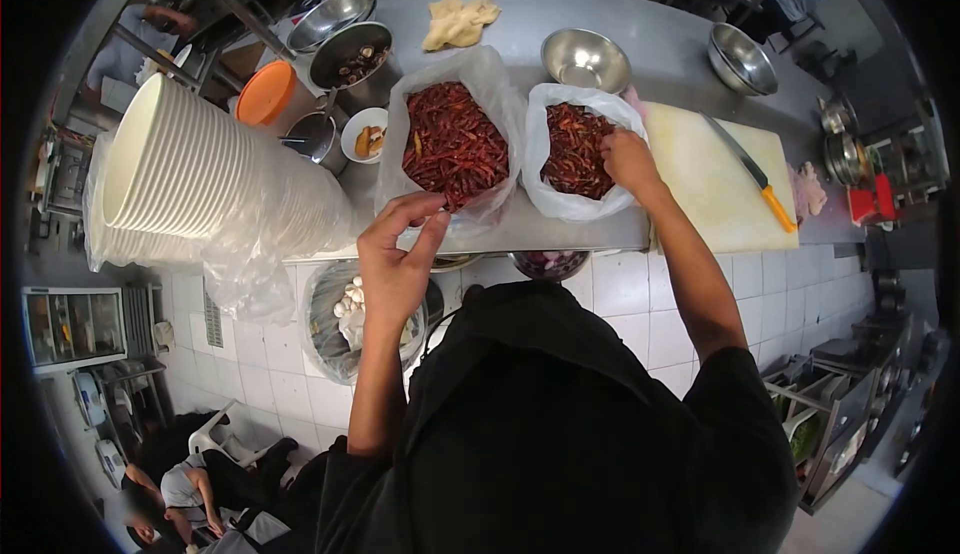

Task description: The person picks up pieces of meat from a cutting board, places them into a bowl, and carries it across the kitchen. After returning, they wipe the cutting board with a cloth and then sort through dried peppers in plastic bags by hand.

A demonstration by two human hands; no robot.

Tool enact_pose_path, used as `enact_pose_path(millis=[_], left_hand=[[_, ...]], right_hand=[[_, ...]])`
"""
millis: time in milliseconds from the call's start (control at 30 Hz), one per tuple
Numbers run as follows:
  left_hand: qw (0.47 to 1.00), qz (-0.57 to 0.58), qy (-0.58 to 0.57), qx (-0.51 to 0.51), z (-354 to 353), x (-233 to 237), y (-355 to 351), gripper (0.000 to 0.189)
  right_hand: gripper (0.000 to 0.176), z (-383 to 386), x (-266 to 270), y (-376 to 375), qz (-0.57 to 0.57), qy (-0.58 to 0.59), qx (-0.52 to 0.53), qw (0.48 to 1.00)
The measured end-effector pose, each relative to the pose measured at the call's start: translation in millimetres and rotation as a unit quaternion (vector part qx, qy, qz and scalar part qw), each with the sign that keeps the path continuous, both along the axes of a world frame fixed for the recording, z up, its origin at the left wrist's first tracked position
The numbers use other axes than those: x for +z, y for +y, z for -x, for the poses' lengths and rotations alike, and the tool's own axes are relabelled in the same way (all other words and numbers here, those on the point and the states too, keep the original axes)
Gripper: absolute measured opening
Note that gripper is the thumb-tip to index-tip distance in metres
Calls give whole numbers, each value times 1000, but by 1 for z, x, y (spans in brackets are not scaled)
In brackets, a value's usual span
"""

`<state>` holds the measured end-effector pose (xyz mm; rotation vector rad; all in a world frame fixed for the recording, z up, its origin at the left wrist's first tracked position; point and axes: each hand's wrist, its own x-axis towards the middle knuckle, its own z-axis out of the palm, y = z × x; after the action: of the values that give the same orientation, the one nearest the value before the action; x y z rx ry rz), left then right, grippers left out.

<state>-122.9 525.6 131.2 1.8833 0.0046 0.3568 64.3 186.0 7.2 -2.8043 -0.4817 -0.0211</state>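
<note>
Dried red chilies [455, 139] fill a clear plastic bag [398, 114] on the steel counter. At its near edge my left hand [400, 254] pinches thumb and forefinger together on a small dark piece that looks like a dried chili. To the right stands a white plastic bag [537, 189], its top folded open, with more dried chilies [575, 154] in it. My right hand [630, 161] reaches over that bag's right side, fingers curled down onto the chilies. Its fingertips are partly hidden, so what they hold does not show.
A knife [745, 162] with a yellow handle lies on the cutting board [690, 194] at right. Steel bowls [585, 61] stand behind. Stacked white tubs [190, 164], a pot [350, 66] and a small white bowl [352, 137] crowd the left. A lined bin [325, 339] sits below the counter.
</note>
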Motion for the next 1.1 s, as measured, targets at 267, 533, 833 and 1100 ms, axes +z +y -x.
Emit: enact_pose_path(millis=[267,533,833,1100], left_hand=[[996,-10,-55,-65,-28,0,-47,22],[993,-23,-57,-99,-44,-9,-71,18],[982,60,170,52,51,-54,41,11],[813,-504,212,199,166,-208,153,50]], right_hand=[[11,45,91,16,-319,50,-54,945],[13,103,109,88,-509,218,31,832],[14,51,44,19,-119,-17,-98,988],[22,15,14,17,37,37,-136,989]])
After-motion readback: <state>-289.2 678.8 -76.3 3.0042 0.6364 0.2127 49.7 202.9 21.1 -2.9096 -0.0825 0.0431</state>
